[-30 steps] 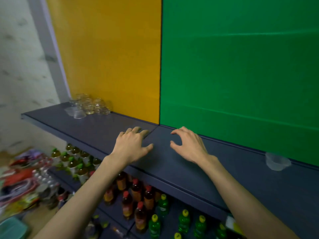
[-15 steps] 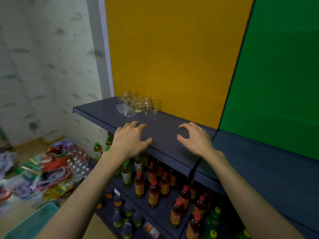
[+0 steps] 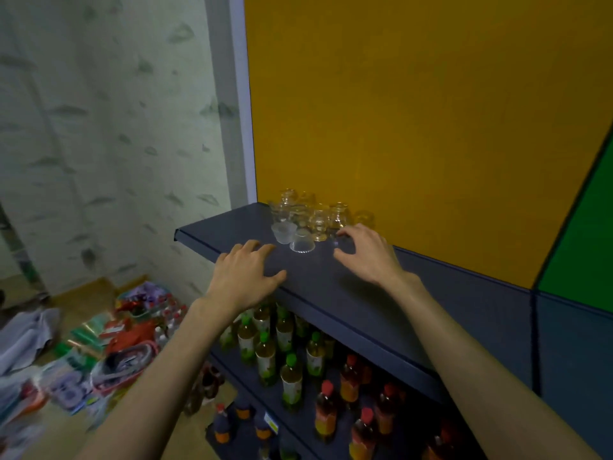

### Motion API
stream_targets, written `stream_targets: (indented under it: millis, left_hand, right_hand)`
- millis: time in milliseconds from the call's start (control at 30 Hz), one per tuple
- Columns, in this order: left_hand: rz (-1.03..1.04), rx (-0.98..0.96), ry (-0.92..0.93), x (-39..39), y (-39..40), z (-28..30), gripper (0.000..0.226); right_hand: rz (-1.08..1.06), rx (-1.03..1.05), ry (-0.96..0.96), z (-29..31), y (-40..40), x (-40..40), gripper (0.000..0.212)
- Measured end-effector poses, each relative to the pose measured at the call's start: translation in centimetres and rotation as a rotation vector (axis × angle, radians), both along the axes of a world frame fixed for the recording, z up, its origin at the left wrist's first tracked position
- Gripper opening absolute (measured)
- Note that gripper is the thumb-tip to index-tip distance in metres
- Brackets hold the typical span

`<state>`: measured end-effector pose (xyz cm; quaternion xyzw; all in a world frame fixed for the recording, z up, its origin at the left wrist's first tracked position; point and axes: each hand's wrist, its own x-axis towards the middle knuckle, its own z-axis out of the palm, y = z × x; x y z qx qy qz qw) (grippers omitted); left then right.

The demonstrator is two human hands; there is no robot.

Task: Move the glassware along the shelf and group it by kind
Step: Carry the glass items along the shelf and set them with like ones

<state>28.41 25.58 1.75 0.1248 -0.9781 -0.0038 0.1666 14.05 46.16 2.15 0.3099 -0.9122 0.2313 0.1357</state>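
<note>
A cluster of clear glassware [image 3: 310, 214] stands at the left end of the dark blue shelf [image 3: 365, 293], against the yellow back panel. In front of the cluster sit a frosted small cup [image 3: 283, 232] and an upturned clear bowl [image 3: 302, 245]. My left hand [image 3: 245, 277] hovers over the shelf's front edge, fingers spread, just short of the frosted cup. My right hand [image 3: 365, 254] is open with curled fingers right beside the nearest glass jar [image 3: 338, 217]. Neither hand holds anything.
Below the shelf stand rows of green-capped bottles [image 3: 265, 353] and red-capped bottles [image 3: 351, 383]. Packaged goods [image 3: 99, 353] lie scattered on the floor at left. A green panel [image 3: 583, 234] adjoins the yellow one at right.
The view has swung left along the shelf, and the glass cluster is now close. Both hands moved toward it; the right hand now reaches the nearest jar.
</note>
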Motion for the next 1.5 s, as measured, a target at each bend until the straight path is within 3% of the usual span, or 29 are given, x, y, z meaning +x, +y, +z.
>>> stream_targets:
  millis: [333, 833, 1300, 1500]
  left_hand:
    - [-0.007, 0.0, 0.018, -9.5, -12.2, 2.2, 0.071]
    - [-0.317, 0.072, 0.037, -24.0, -17.9, 0.7, 0.066]
    - [-0.64, 0.142, 0.147, -29.0, -21.1, 0.6, 0.054]
    - [-0.746, 0.097, 0.014, -28.6, -20.2, -1.1, 0.049]
  right_hand:
    - [-0.081, -0.046, 0.0, 1.3, -8.5, -9.8, 0.049]
    - [-0.326, 0.103, 0.033, -1.3, -13.7, -15.1, 0.063]
    - [-0.494, 0.324, -0.002, -0.6, -17.4, -18.0, 0.076]
    - [-0.594, 0.353, -0.01, -0.6, -18.3, -17.7, 0.082]
